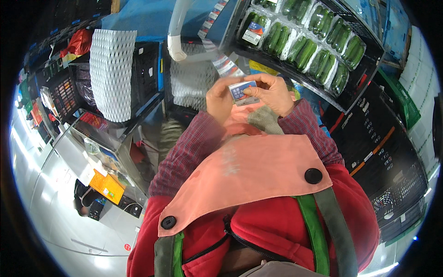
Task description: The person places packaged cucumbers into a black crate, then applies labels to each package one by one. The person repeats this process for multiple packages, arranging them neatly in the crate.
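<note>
Pale floor gleams at left; at upper right, a black crate holds clear-wrapped cucumber packs. A printed strip runs down from the top edge to just beyond the hands. Left hand and right hand grip a label between them, fingers closed at its edges, right thumb pressed on its face. Slightly tilted, it shows blue with white lettering, some red and a pale lower band. A similar sticker marks one pack.

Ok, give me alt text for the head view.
The person's left hand and right hand hold a small printed label in front of a pink apron, a strip of labels beyond it. At upper right, a black crate holds wrapped packs of cucumbers.
</note>
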A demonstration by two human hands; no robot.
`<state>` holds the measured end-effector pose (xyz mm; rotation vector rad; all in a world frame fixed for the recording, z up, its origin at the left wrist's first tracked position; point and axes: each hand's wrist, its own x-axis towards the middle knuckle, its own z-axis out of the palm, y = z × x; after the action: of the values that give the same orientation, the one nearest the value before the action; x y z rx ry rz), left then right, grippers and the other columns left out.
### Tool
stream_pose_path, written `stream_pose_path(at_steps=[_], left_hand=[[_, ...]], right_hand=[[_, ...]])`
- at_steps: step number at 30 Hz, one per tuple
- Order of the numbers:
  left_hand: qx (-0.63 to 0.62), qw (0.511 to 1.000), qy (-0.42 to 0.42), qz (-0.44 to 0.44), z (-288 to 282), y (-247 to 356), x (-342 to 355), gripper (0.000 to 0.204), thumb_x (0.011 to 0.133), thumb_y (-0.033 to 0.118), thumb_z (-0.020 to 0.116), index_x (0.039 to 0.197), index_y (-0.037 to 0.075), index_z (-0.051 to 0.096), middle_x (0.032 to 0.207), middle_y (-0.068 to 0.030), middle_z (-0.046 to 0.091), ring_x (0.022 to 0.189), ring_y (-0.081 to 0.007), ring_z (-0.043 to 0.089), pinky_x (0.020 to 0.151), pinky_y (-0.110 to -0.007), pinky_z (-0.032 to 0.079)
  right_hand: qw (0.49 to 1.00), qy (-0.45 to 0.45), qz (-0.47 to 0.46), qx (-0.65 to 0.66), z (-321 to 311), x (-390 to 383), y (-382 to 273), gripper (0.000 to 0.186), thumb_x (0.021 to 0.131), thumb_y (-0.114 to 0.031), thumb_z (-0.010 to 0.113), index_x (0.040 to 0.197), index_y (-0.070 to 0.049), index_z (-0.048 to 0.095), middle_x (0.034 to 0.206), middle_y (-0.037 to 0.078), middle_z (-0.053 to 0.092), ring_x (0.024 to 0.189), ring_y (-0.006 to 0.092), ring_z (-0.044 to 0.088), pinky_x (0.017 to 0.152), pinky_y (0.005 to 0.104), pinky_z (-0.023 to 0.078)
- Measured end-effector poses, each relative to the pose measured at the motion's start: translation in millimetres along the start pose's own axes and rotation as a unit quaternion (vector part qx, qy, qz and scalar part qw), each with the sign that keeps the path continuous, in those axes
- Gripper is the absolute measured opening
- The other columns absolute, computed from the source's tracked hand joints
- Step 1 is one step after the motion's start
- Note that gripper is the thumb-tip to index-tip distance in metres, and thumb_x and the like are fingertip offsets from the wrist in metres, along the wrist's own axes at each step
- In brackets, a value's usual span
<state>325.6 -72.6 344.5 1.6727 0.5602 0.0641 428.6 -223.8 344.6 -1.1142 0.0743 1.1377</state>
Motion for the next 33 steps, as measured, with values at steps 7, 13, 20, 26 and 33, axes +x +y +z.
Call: stream_pose_path(at_steps=[7, 13, 20, 26, 33], left_hand=[[-0.094, 0.979, -0.019, -0.182, 13.7, -13.7, -5.9, 0.006, 0.092, -0.001, 0.063, 0.096, -0.004, 0.065, 0.083, -0.0036, 0.066, 0.073, -0.0095, 0.063, 0.065, -0.024, 0.054], [0.187, 0.963, -0.127, -0.150, 11.3, -30.3, -9.9, 0.013, 0.086, 0.007, 0.071, 0.091, -0.004, 0.066, 0.081, -0.0094, 0.067, 0.068, -0.0179, 0.066, 0.059, -0.030, 0.054], [0.264, 0.956, -0.111, 0.057, 15.0, -26.7, -15.0, 0.015, 0.074, -0.008, 0.066, 0.087, 0.000, 0.063, 0.102, -0.0156, 0.065, 0.100, -0.0337, 0.065, 0.076, -0.039, 0.053], [0.222, 0.959, -0.076, 0.157, 27.5, 0.2, -6.0, 0.020, 0.073, -0.010, 0.064, 0.090, 0.001, 0.063, 0.100, -0.0130, 0.065, 0.099, -0.0330, 0.065, 0.072, -0.038, 0.055], [0.291, 0.916, -0.156, 0.227, 26.7, 24.9, -5.8, 0.021, 0.071, -0.002, 0.069, 0.091, 0.004, 0.067, 0.092, -0.0092, 0.065, 0.083, -0.0308, 0.066, 0.064, -0.038, 0.055]], right_hand=[[0.969, 0.060, -0.129, -0.200, -25.0, -4.3, 11.5, 0.026, 0.088, -0.008, 0.073, 0.111, 0.004, 0.067, 0.092, 0.006, 0.069, 0.083, 0.0111, 0.065, 0.074, 0.0249, 0.053], [0.948, 0.284, -0.110, 0.091, -91.3, 50.7, 40.2, 0.021, 0.096, -0.016, 0.064, 0.108, 0.001, 0.064, 0.089, 0.005, 0.068, 0.078, 0.0103, 0.064, 0.066, 0.0253, 0.052], [0.880, 0.346, -0.077, -0.317, -183.1, 136.6, 72.0, 0.033, 0.083, -0.018, 0.077, 0.106, 0.003, 0.067, 0.085, 0.016, 0.071, 0.080, 0.0242, 0.069, 0.074, 0.0349, 0.055], [0.767, 0.362, 0.077, -0.524, -164.4, 123.3, 48.2, 0.057, 0.082, -0.033, 0.077, 0.119, 0.001, 0.050, 0.103, 0.024, 0.068, 0.097, 0.0401, 0.067, 0.083, 0.0447, 0.054], [0.933, 0.074, -0.152, -0.318, -105.1, 57.1, 2.1, 0.036, 0.093, -0.039, 0.065, 0.102, -0.004, 0.067, 0.094, 0.009, 0.069, 0.091, 0.0204, 0.066, 0.077, 0.0359, 0.053]])
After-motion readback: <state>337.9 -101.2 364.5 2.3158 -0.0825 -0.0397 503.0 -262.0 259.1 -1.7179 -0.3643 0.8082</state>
